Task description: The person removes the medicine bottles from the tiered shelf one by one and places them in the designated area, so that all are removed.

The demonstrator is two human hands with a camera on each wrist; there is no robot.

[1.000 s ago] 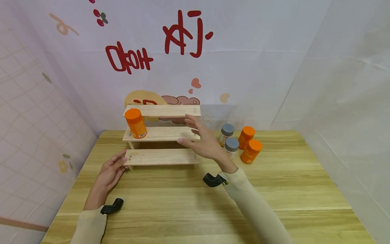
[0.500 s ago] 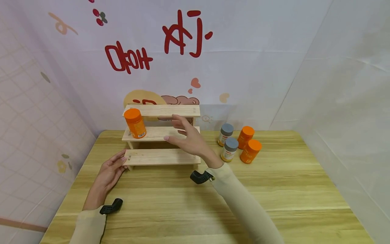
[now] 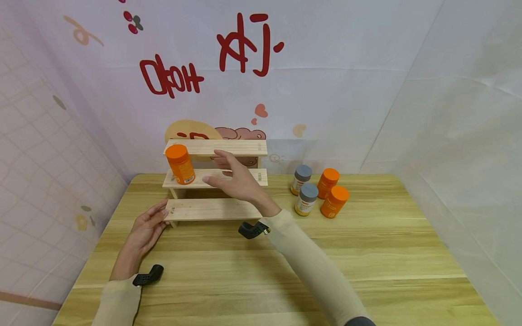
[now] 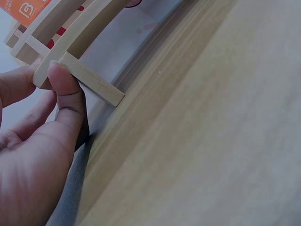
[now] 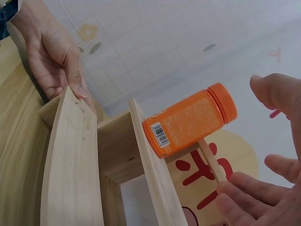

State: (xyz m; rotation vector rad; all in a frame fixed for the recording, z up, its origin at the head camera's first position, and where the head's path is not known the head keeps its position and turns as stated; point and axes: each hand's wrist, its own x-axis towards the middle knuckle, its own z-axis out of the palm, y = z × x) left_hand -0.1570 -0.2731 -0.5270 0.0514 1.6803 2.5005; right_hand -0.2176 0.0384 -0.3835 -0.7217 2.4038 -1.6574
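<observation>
A three-step wooden shelf (image 3: 216, 209) stands against the back wall. My left hand (image 3: 145, 230) pinches the left end of its lowest board between thumb and fingers, as the left wrist view (image 4: 44, 155) also shows. On the left of the middle board an orange bottle (image 3: 181, 165) stands upright, its barcode label visible in the right wrist view. Over the middle board, to the right of that bottle, my right hand (image 3: 238, 181) hovers with fingers spread and thumb apart. It holds nothing, and a gap separates it from the orange bottle (image 5: 186, 123).
Right of the shelf, two grey-capped bottles (image 3: 306, 199) and two more orange bottles (image 3: 335, 202) stand grouped on the wooden table (image 3: 212, 280). A printed white cloth (image 3: 334, 90) hangs behind and at both sides.
My right hand has moved left across the shelf, closer to the orange bottle. The left hand keeps its hold on the lowest board, and the bottles stay put.
</observation>
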